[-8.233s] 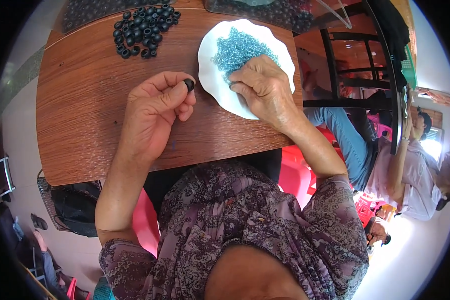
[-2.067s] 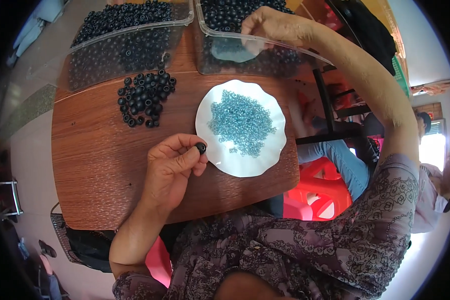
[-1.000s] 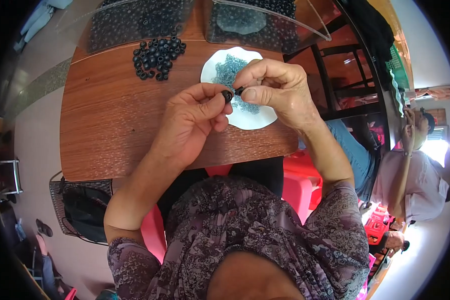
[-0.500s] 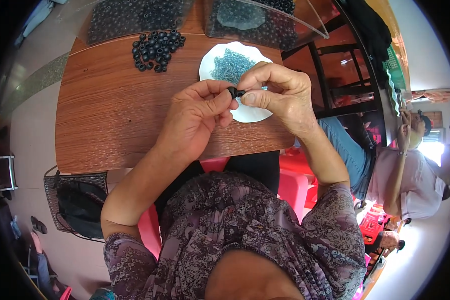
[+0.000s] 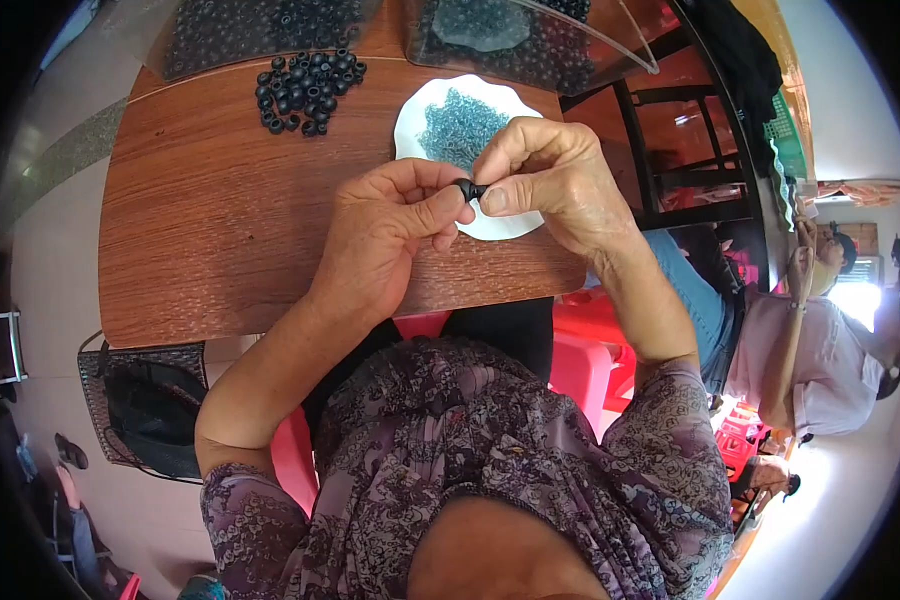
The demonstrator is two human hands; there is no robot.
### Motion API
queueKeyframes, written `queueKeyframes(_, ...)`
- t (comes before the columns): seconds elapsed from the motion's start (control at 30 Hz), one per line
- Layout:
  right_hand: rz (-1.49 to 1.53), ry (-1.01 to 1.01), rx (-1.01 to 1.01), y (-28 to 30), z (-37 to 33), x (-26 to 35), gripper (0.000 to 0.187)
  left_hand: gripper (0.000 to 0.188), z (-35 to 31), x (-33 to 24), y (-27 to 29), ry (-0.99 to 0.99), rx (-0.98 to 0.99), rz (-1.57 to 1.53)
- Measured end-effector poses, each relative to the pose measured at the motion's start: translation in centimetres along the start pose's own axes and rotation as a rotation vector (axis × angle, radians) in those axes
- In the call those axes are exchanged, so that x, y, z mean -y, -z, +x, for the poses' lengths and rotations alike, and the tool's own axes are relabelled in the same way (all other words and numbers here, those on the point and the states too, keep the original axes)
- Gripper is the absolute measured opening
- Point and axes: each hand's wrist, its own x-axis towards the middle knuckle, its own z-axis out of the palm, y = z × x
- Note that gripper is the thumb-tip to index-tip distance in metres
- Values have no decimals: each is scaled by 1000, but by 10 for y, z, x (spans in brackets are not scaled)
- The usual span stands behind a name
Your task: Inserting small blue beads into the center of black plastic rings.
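Observation:
A small black part (image 5: 467,189), rounded at one end and narrower at the other, is held between both hands above the plate's near left side. The thumb and forefinger of my left hand (image 5: 385,225) pinch its rounded end. My right hand (image 5: 550,190) closes thumb and forefinger on the narrow end; whether that end is a separate piece I cannot tell. Behind my fingers, a white plate with a wavy rim (image 5: 410,120) carries a heap of small clear bluish pieces (image 5: 462,128). Further left, a pile of round black hollow pieces (image 5: 310,90) lies on the wooden table (image 5: 200,210).
Two clear bins, a left one (image 5: 260,35) and a right one (image 5: 540,60), stand at the table's far edge with many dark round pieces inside. A dark-framed rack (image 5: 690,140) is at the right. Beyond it a person in a pale shirt (image 5: 810,360) sits. A woven chair (image 5: 145,405) stands left.
The view has shifted slightly. My fingers have turned the black part a little, so its rounded end and narrow neck show more in line. Both hands keep their pinch.

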Motion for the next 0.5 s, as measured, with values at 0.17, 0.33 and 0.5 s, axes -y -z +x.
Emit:
queueKeyframes(0.17,0,-59,55,0,4,2,24,17,-1,3,4,29,-3,12)
queueKeyframes(0.33,98,-177,183,6,10,-4,30,16,-2,4,5,65,42,-1)
queueKeyframes(0.5,140,-198,235,5,13,-7,25,17,-2,5,7,59,45,28)
